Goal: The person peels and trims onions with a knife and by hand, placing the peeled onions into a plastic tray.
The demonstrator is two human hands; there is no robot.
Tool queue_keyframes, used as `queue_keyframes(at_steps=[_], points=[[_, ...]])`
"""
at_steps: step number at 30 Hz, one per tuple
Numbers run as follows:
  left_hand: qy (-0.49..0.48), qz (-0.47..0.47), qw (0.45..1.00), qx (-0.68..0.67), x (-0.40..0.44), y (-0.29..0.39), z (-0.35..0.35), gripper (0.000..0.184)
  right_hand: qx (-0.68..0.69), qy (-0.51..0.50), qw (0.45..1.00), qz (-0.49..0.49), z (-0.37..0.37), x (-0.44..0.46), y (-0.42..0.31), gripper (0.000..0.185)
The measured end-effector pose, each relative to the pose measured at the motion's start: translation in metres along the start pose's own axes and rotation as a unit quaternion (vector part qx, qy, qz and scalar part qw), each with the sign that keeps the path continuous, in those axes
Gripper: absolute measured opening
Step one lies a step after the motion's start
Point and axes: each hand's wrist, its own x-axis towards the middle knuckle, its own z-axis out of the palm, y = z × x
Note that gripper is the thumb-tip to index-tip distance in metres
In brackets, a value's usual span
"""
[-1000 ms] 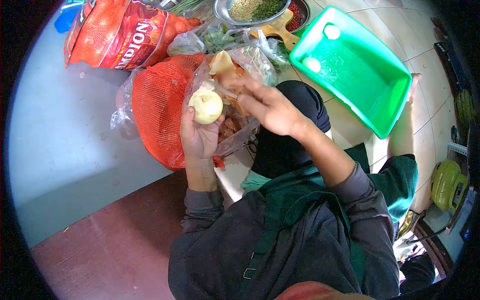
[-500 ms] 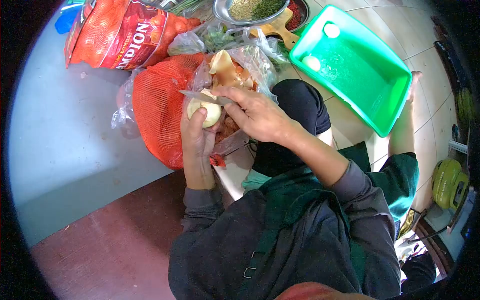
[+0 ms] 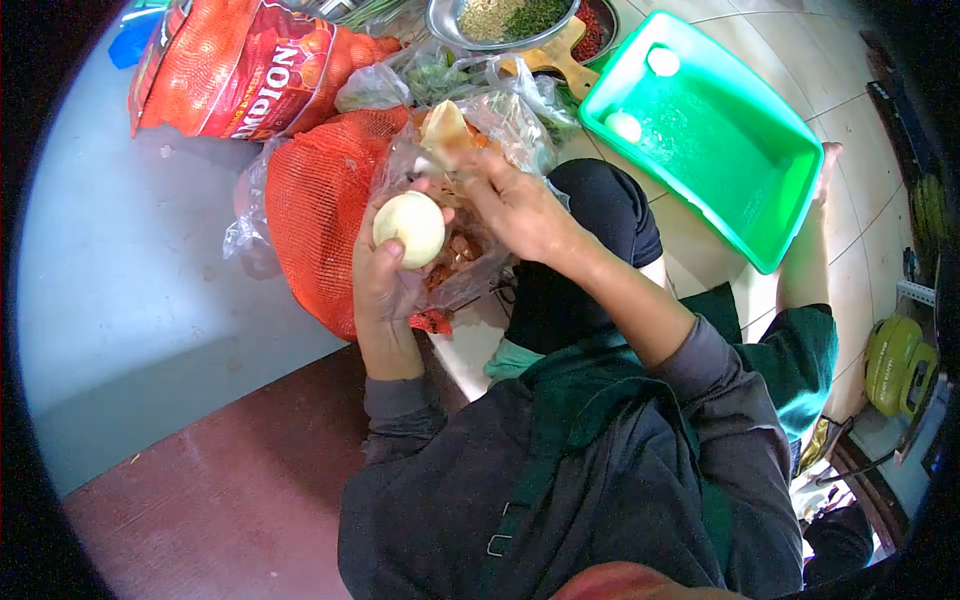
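Above the near left part of a clear plastic bag [image 3: 482, 286], the left hand [image 3: 385, 285] holds a peeled onion [image 3: 410, 230], pale and round. Its grip is closed: the thumb presses on the lower side of the onion, and the other fingers go around behind it. The right hand [image 3: 527, 212] is just beside, on the right and a little higher, its fingers bent toward the onion. The fingertips are blurred (also the pale shape in front of them), so I cannot tell if this hand is clamped on something or not.

In the plastic bag lie brown onion skins [image 3: 458, 262], with one bigger piece of pale skin [image 3: 443, 127] near the top. To the left of the bag, touching it, slumps an orange net sack [image 3: 325, 220]. Behind this sack is a printed mesh sack [image 3: 195, 75], filled with onions and lying on the grey-blue surface [image 3: 150, 270].

To the right, well apart from the hands, a green rectangular basin [image 3: 735, 195] carries two pale onions [image 3: 643, 95] at its left end. Near it, a metal bowl [image 3: 445, 32] contains chopped green herbs [image 3: 533, 20] and beige pieces [image 3: 487, 18], beside a wooden board [image 3: 568, 62].
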Motion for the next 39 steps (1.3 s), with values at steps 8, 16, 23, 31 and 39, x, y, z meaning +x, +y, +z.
queue_keyframes(at_steps=[8, 16, 23, 31, 39], points=[[-0.024, 0.023, 0.995, -0.092, 0.001, 0.003, -0.011, 0.069, -0.039, -0.005, 0.999, 0.006, -0.005, -0.001, 0.013, 0.037], [0.017, 0.068, 0.998, -0.004, 0.005, -0.008, -0.006, 0.066, 0.015, -0.044, 0.998, 0.031, -0.008, -0.005, -0.002, 0.034], [0.085, 0.094, 0.959, 0.253, 0.004, -0.012, 0.002, 0.069, 0.067, -0.05, 0.996, -0.007, -0.009, -0.005, 0.002, 0.035], [0.119, 0.144, 0.923, 0.338, 0.005, -0.016, 0.012, 0.084, 0.03, -0.107, 0.991, 0.075, -0.027, -0.003, -0.018, 0.04], [0.032, 0.21, 0.884, 0.417, -0.002, -0.026, 0.033, 0.095, 0.136, -0.031, 0.99, 0.021, -0.015, -0.015, -0.021, 0.069]])
